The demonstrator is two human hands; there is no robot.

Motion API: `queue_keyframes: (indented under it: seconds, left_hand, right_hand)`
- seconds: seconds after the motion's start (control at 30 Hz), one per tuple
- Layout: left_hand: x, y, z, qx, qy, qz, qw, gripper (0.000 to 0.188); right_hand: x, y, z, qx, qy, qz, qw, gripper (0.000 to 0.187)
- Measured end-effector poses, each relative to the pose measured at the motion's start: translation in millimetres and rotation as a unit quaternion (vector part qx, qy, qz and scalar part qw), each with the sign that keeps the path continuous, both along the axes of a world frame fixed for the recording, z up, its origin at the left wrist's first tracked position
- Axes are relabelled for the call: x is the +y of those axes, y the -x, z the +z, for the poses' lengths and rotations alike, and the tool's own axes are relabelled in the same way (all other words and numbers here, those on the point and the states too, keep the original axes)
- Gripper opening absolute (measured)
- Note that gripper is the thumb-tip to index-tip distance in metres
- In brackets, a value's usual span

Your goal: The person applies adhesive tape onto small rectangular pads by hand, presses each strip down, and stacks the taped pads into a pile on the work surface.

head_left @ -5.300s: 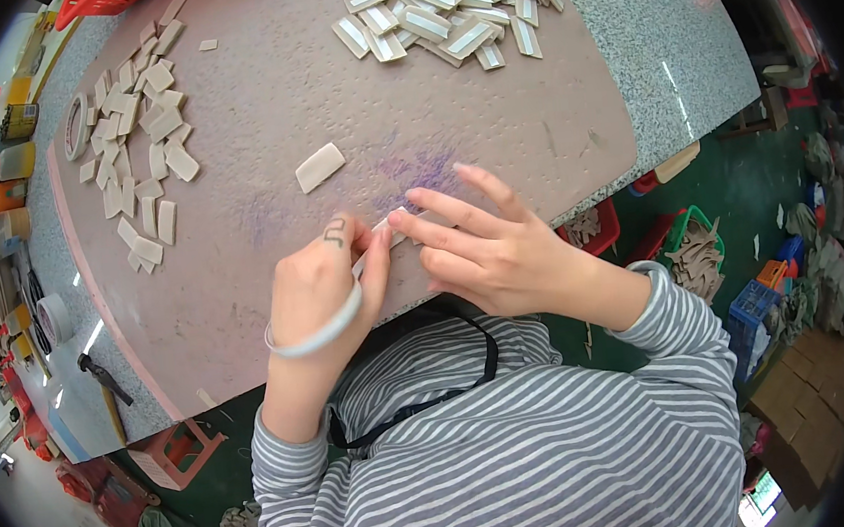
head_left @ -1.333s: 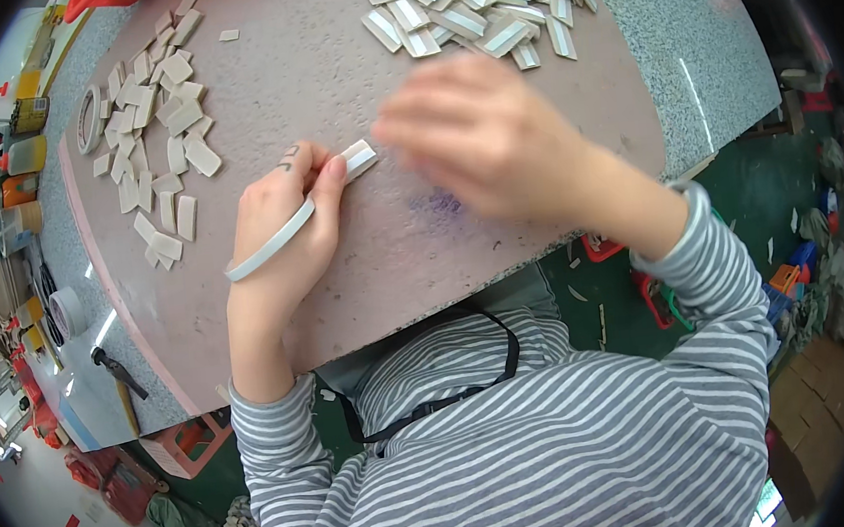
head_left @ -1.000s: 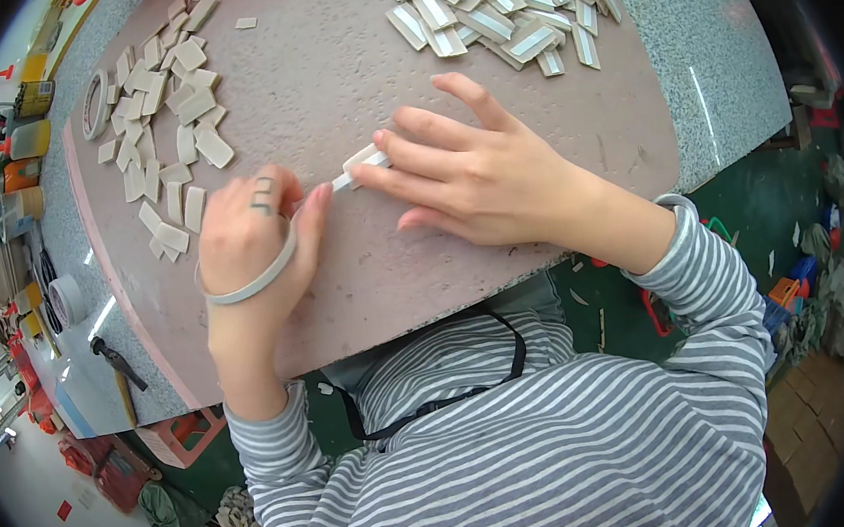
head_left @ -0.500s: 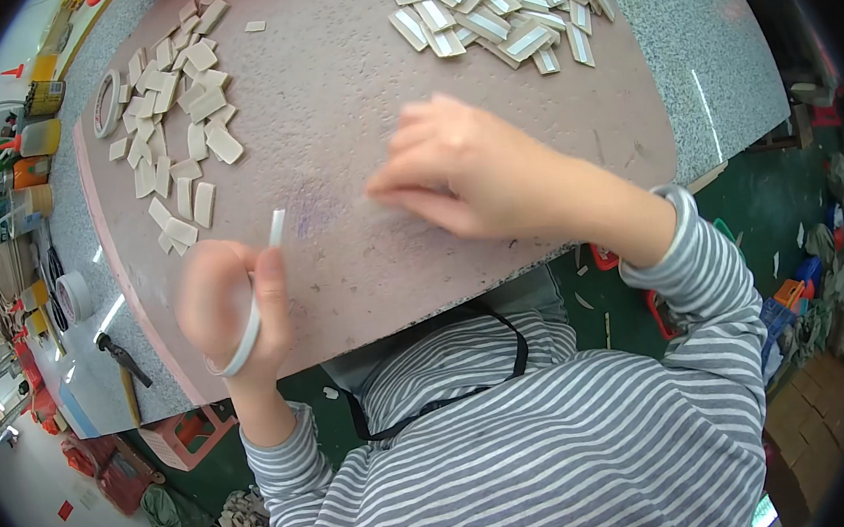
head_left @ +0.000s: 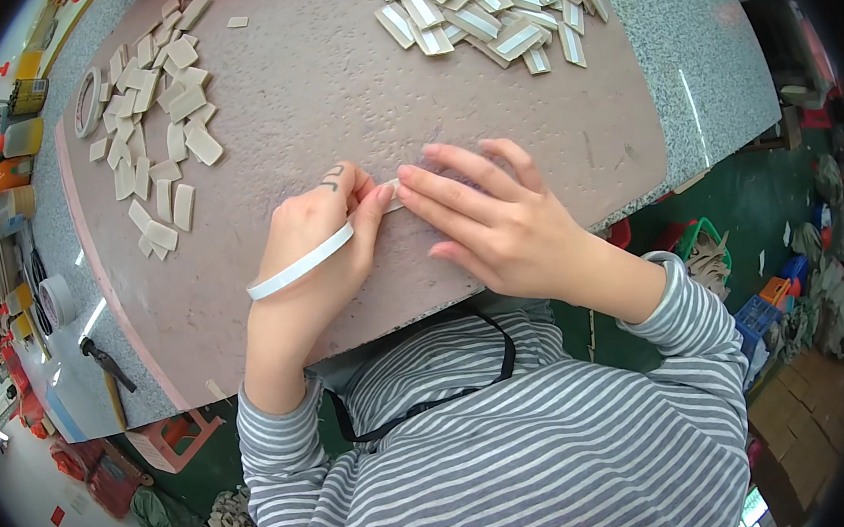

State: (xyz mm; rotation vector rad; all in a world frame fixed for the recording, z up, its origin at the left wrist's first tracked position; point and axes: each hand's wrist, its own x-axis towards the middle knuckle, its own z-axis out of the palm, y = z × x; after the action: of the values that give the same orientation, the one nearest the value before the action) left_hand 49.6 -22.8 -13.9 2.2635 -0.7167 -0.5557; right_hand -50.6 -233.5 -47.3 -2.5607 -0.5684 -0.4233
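Over the middle near part of the board, my two hands meet at a small pale piece (head_left: 393,202). My left hand (head_left: 311,235) pinches its left end between thumb and fingers. A white band (head_left: 302,264), apparently a roll of narrow tape, loops round this hand and crosses its back. My right hand (head_left: 498,219) has its fingers stretched and apart, with the fingertips touching the piece's right end. Most of the piece is hidden by the fingers, so I cannot tell whether a strip lies on it.
Plain beige pieces (head_left: 179,144) lie scattered at the left, beside a tape roll (head_left: 87,102). A heap of pieces with white strips (head_left: 476,23) sits at the far right. A hammer (head_left: 108,363) and another tape roll (head_left: 56,301) rest on the left table edge. A pink stool (head_left: 172,444) stands below.
My left hand has moved right and up, my right hand slightly right and down, so both now meet at the piece. The right hand's curled fingers have spread out.
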Motion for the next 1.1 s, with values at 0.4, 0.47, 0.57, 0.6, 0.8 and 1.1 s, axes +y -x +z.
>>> queue_keyframes:
  seconds: [0.4, 0.47, 0.57, 0.6, 0.8, 1.1]
  left_hand:
    - [24.3, 13.7, 1.4, -0.316, 0.037, -0.083, 0.944, 0.02]
    - [23.7, 33.9, 37.1, -0.225, 0.106, -0.191, 0.95, 0.017]
    - [25.9, 11.8, 23.9, -0.316, 0.024, 0.016, 0.948, 0.031]
    - [25.1, -18.1, 14.9, -0.371, -0.071, 0.11, 0.919, 0.038]
    - [62.9, -24.7, -28.7, -0.47, -0.111, 0.078, 0.872, 0.031]
    - [26.6, 43.6, -19.3, -0.255, 0.178, -0.212, 0.927, 0.019]
  right_hand:
    - [13.8, -22.1, 7.5, -0.116, 0.197, 0.026, 0.973, 0.039]
    - [10.9, -28.1, 10.0, -0.107, 0.199, 0.051, 0.973, 0.03]
    - [-9.6, -60.1, 19.5, 0.03, 0.105, 0.181, 0.977, 0.019]
    - [-19.4, -70.5, 21.4, -0.048, 0.054, 0.16, 0.984, 0.01]
    - [-82.5, -124.4, 36.9, -0.228, 0.161, -0.129, 0.951, 0.017]
    - [94.7, -220.9, -3.0, -0.19, 0.009, 0.087, 0.978, 0.015]
